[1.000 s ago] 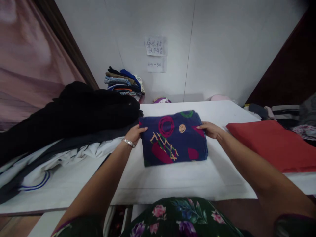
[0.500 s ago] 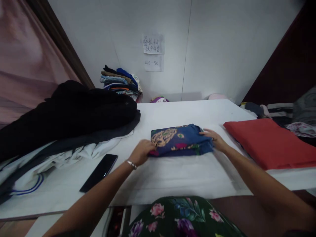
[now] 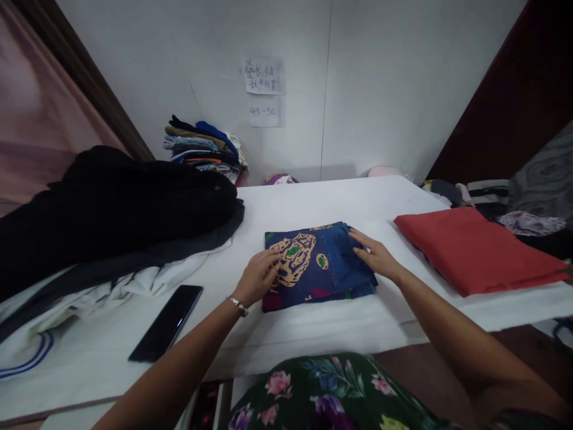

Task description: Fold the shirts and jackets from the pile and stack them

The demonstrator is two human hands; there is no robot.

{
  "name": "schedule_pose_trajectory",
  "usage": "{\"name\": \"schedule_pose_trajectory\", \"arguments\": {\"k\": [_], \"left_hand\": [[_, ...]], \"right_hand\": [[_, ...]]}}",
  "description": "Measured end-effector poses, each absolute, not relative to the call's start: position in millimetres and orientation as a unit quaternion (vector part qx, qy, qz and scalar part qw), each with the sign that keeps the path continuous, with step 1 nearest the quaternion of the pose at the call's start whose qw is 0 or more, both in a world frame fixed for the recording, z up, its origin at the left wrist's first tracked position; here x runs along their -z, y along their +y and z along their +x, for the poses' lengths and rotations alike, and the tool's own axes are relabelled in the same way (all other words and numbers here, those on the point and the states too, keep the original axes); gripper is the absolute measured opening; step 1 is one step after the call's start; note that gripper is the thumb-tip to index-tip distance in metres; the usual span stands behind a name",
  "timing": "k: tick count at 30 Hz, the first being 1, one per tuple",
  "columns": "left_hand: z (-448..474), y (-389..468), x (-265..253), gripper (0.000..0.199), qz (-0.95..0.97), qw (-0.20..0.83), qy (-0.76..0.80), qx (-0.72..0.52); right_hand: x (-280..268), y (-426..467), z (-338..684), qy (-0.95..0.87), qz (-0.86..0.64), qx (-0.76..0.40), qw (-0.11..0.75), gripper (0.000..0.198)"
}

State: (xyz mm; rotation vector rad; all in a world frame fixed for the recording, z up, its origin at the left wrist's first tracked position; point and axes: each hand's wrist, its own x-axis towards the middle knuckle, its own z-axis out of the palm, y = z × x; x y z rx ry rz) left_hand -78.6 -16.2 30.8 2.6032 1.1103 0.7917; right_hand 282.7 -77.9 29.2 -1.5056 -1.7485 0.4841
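Note:
A folded blue denim garment (image 3: 320, 269) with a tan, green and dark red print lies flat on the white table, right in front of me. On its left side rests my left hand (image 3: 259, 275), fingers stretched over the printed part. My right hand (image 3: 376, 257) lies on the plain denim at the right edge, its fingers spread. Neither hand grips the cloth. A red folded cloth (image 3: 478, 251) sits to the right of my right hand.
A black phone (image 3: 166, 322) lies left of my left forearm. Black and white clothes (image 3: 147, 203) are heaped on the table's left side. Behind them stands a stack of folded clothes (image 3: 203, 149). More garments (image 3: 487, 194) lie beyond the right edge. Two paper notes (image 3: 265, 89) hang on the wall.
The blue garment now lies flatter and squarer, with more of its print showing. Both hands have gone from its edges to lying on top with fingers extended. The view has shifted slightly.

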Motion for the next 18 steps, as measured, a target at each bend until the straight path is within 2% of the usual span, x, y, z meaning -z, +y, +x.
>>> {"name": "schedule_pose_trajectory", "arguments": {"k": [4, 7, 10, 14, 18], "left_hand": [[-42.4, -18.2, -15.6, 0.049, 0.902, 0.049, 0.394, -0.171], [-34.7, -17.9, -4.3, 0.052, 0.905, 0.018, 0.404, -0.13], [-34.2, -7.9, -11.9, 0.042, 0.909, 0.042, 0.397, -0.118], [-12.5, 17.1, -39.8, 0.03, 0.904, 0.081, 0.403, -0.12], [45.1, 43.6, -52.2, 0.026, 0.918, 0.101, 0.353, -0.149]], "right_hand": [[-18.9, -71.2, 274.8, -0.614, -0.666, -0.145, 0.399, 0.059], [-2.9, -69.6, 296.6, -0.517, -0.759, -0.149, 0.367, 0.068], [8.6, -73.9, 312.4, -0.482, -0.792, -0.208, 0.311, 0.074], [10.2, -84.4, 304.5, -0.46, -0.776, -0.272, 0.334, 0.072], [8.0, -98.1, 288.2, -0.475, -0.779, -0.238, 0.332, 0.078]]}}
